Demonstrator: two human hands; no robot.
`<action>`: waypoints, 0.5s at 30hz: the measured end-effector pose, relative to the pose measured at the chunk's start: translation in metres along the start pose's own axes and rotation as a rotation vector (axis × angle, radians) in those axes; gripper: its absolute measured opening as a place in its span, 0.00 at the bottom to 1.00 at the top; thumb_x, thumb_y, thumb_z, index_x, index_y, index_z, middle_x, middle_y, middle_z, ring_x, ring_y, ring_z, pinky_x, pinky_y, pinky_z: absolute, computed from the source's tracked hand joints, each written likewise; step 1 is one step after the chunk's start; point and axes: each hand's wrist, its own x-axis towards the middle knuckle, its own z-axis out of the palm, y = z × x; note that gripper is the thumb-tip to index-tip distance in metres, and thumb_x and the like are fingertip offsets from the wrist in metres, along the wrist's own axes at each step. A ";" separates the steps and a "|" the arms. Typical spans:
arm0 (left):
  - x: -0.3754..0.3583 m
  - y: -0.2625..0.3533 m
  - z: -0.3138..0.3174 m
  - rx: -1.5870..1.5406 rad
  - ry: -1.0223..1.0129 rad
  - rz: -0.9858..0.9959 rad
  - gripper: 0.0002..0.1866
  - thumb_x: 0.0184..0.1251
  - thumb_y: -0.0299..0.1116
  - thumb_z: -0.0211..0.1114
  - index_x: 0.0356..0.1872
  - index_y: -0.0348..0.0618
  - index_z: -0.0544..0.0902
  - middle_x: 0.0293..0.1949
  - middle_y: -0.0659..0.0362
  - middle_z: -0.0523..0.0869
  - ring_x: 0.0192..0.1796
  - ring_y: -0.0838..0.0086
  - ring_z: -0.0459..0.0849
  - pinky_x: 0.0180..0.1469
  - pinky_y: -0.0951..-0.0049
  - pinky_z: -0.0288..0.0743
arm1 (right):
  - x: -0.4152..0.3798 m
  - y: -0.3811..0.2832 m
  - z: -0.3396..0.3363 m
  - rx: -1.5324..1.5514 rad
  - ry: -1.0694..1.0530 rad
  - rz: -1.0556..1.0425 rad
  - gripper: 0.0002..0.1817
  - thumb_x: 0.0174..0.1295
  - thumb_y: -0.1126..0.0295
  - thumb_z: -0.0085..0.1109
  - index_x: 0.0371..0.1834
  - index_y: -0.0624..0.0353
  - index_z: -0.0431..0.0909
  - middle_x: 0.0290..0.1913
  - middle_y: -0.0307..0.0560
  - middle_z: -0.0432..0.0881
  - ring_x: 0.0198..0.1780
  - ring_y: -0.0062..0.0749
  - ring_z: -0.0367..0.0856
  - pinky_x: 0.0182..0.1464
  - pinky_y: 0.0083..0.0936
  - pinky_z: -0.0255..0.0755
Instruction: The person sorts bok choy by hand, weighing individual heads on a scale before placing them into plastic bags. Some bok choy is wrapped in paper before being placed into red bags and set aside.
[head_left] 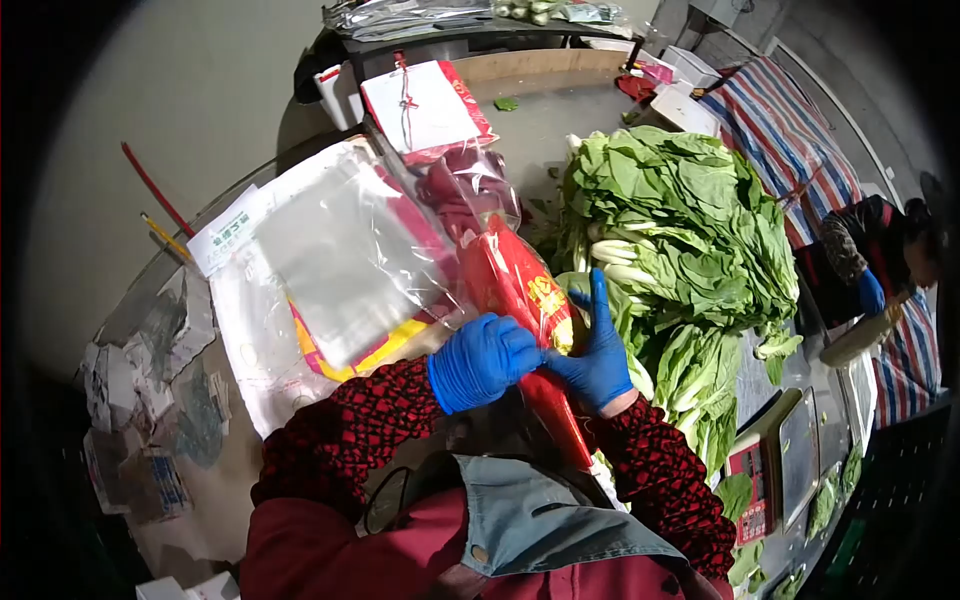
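My left hand (pixel 483 358), in a blue glove, is closed with its fingertips pinched together over the red plastic package; what they hold, if anything, is hidden. Its fingertips meet the thumb of my right hand (pixel 602 362), also blue-gloved, whose index finger points up and whose thumb stretches left. That hand lies open against the right side of the red package (pixel 515 275), which has yellow printing and slants down toward my apron (pixel 560 510). Just beyond the package is a dark red bundle in clear plastic (pixel 475 185).
Leafy greens (pixel 690 230) are heaped at the right, beside a scale (pixel 795 460). Clear plastic bags (pixel 350 260) lie stacked at the left. A white sheet with red string (pixel 425 110) sits farther back. Another person (pixel 880 250) handles a pale vegetable at far right.
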 end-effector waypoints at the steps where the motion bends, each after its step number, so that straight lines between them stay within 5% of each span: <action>1: -0.001 -0.003 0.009 -0.016 0.113 -0.016 0.10 0.46 0.26 0.66 0.33 0.46 0.79 0.32 0.60 0.78 0.36 0.63 0.77 0.37 0.64 0.72 | -0.007 -0.004 -0.005 0.247 0.025 0.111 0.65 0.37 0.69 0.80 0.75 0.57 0.39 0.62 0.59 0.68 0.59 0.43 0.73 0.58 0.32 0.71; 2: 0.001 -0.002 0.011 -0.017 0.273 -0.090 0.10 0.48 0.28 0.68 0.33 0.45 0.80 0.33 0.59 0.78 0.38 0.63 0.78 0.39 0.64 0.72 | -0.011 0.000 -0.010 0.141 0.113 0.140 0.61 0.39 0.76 0.78 0.74 0.59 0.41 0.59 0.56 0.68 0.57 0.37 0.73 0.58 0.32 0.71; 3: 0.003 -0.001 0.014 -0.024 0.431 -0.164 0.09 0.50 0.29 0.69 0.34 0.44 0.80 0.33 0.58 0.79 0.39 0.62 0.78 0.40 0.64 0.72 | -0.018 -0.001 -0.016 0.361 0.159 0.163 0.59 0.39 0.76 0.78 0.73 0.62 0.43 0.59 0.55 0.68 0.57 0.38 0.73 0.58 0.32 0.71; 4: 0.011 0.005 0.011 -0.117 0.552 -0.315 0.16 0.52 0.34 0.71 0.41 0.41 0.79 0.41 0.53 0.79 0.44 0.59 0.76 0.47 0.65 0.71 | -0.023 -0.007 -0.020 0.579 0.211 0.176 0.58 0.39 0.76 0.77 0.72 0.64 0.45 0.59 0.55 0.68 0.57 0.38 0.73 0.59 0.32 0.70; 6: 0.025 0.006 0.030 -0.405 0.720 -0.617 0.36 0.56 0.38 0.71 0.63 0.39 0.63 0.57 0.51 0.71 0.56 0.61 0.72 0.55 0.65 0.69 | -0.037 -0.009 -0.036 0.308 0.311 0.119 0.48 0.42 0.80 0.74 0.66 0.66 0.54 0.56 0.50 0.69 0.56 0.34 0.73 0.57 0.32 0.73; 7: 0.036 0.010 0.040 -0.647 0.662 -0.814 0.39 0.61 0.40 0.68 0.68 0.39 0.57 0.62 0.53 0.68 0.60 0.63 0.70 0.58 0.67 0.68 | -0.044 -0.009 -0.040 0.390 0.353 0.103 0.44 0.43 0.78 0.74 0.64 0.64 0.57 0.56 0.50 0.70 0.55 0.33 0.74 0.56 0.32 0.74; 9: 0.056 0.025 0.076 -1.409 0.421 -0.772 0.36 0.66 0.45 0.62 0.69 0.40 0.57 0.63 0.54 0.69 0.61 0.64 0.71 0.62 0.66 0.67 | -0.059 -0.007 -0.051 0.471 0.419 0.184 0.43 0.43 0.76 0.75 0.63 0.61 0.59 0.54 0.49 0.72 0.53 0.32 0.76 0.51 0.29 0.76; 10: 0.066 0.058 0.070 -1.994 0.158 -0.915 0.33 0.69 0.50 0.57 0.68 0.42 0.61 0.60 0.56 0.73 0.60 0.66 0.74 0.64 0.66 0.67 | -0.065 0.000 -0.056 0.455 0.466 0.185 0.43 0.43 0.76 0.75 0.63 0.62 0.59 0.53 0.49 0.73 0.54 0.33 0.75 0.52 0.29 0.75; 12: 0.061 0.087 0.098 -2.085 -0.149 -1.048 0.37 0.66 0.59 0.53 0.67 0.43 0.62 0.60 0.54 0.74 0.61 0.65 0.74 0.64 0.63 0.68 | -0.078 -0.001 -0.076 0.391 0.698 0.189 0.42 0.43 0.72 0.76 0.62 0.64 0.60 0.52 0.51 0.73 0.51 0.31 0.75 0.52 0.27 0.73; 15: 0.074 0.126 0.109 -2.048 -0.413 -1.115 0.36 0.64 0.57 0.57 0.65 0.41 0.65 0.60 0.56 0.75 0.60 0.67 0.75 0.64 0.63 0.68 | -0.103 0.013 -0.106 0.483 0.839 0.253 0.40 0.47 0.67 0.75 0.61 0.66 0.61 0.51 0.53 0.75 0.49 0.31 0.76 0.50 0.26 0.73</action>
